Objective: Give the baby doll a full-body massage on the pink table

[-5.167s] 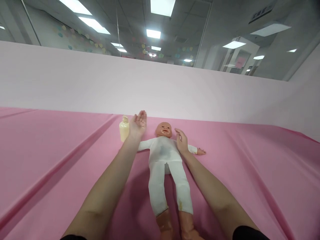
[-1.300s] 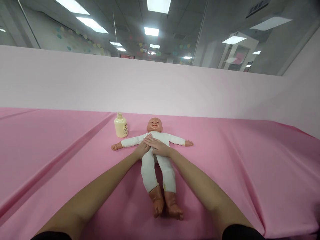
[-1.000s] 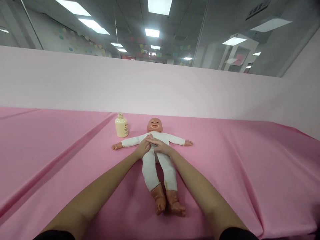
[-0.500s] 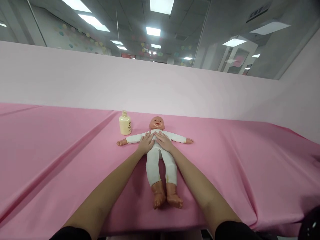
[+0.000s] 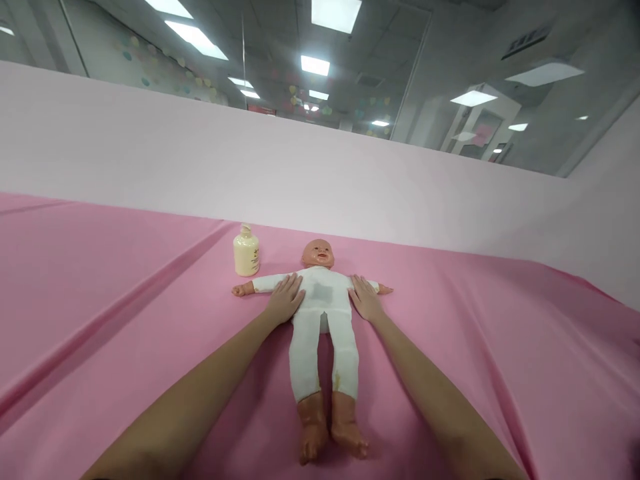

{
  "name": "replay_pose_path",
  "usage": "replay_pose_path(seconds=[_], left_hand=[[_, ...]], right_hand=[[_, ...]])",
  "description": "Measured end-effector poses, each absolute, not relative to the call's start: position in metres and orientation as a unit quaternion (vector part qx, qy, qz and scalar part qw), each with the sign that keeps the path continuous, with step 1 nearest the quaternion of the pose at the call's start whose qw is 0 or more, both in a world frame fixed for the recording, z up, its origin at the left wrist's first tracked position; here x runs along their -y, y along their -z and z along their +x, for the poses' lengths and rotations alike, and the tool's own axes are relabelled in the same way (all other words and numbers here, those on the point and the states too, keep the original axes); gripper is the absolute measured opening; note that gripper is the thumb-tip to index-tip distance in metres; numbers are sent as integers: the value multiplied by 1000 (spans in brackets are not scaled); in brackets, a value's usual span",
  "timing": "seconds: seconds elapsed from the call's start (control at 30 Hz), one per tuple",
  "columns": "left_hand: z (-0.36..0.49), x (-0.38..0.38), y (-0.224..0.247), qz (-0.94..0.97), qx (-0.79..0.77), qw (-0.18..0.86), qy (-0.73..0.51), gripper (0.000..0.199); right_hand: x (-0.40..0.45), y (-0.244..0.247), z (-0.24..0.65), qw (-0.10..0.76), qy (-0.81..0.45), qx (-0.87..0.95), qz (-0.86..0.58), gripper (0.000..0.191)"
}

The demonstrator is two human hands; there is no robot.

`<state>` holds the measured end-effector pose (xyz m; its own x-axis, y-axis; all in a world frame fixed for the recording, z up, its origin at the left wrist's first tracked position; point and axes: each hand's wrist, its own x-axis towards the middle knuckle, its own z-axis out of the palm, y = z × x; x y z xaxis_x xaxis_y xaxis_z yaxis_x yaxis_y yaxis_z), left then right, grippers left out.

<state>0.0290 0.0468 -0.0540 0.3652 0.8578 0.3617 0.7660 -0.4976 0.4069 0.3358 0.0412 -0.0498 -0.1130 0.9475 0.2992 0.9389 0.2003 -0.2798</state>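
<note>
Slanting inward from the near edge, the left forearm [image 5: 200, 387] and right forearm [image 5: 440, 407] flank the doll [image 5: 325, 303], which lies face up on the pink sheet [image 5: 150, 320]. Its feet [image 5: 345, 427] come nearest, the legs [image 5: 305, 353] slightly parted. As things stand, the doll is laid out flat with arms spread, and a hand lies along either side; how much handling remains cannot be judged. The left hand [image 5: 286, 300] is open, palm down, fingers pointing away over the doll's side and upper sleeve. The right hand [image 5: 366, 300] is likewise open and flat at the opposite side, fingers across the other sleeve. Neither grips anything. Between them a greyish patch [image 5: 321, 291] shows on the chest. Farther off, near the doll's head [image 5: 319, 253], the cream bottle [image 5: 247, 255] stands upright, touched by neither hand. A pale wall [image 5: 320, 180] rises beyond.
</note>
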Motion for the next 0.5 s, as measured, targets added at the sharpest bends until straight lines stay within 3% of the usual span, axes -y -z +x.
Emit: replay_pose_path(seconds=[0.17,0.37,0.5], left_hand=[[26,-43,54,820,-505,53,-264,54],[21,-40,56,825,-485,57,-285,53],[16,-40,57,829,-469,81,-293,52]], right_hand=[[-38,48,335,229,-11,761,-607,61],[-16,34,306,269,-141,811,-500,58],[8,18,287,259,-164,847,-434,56]])
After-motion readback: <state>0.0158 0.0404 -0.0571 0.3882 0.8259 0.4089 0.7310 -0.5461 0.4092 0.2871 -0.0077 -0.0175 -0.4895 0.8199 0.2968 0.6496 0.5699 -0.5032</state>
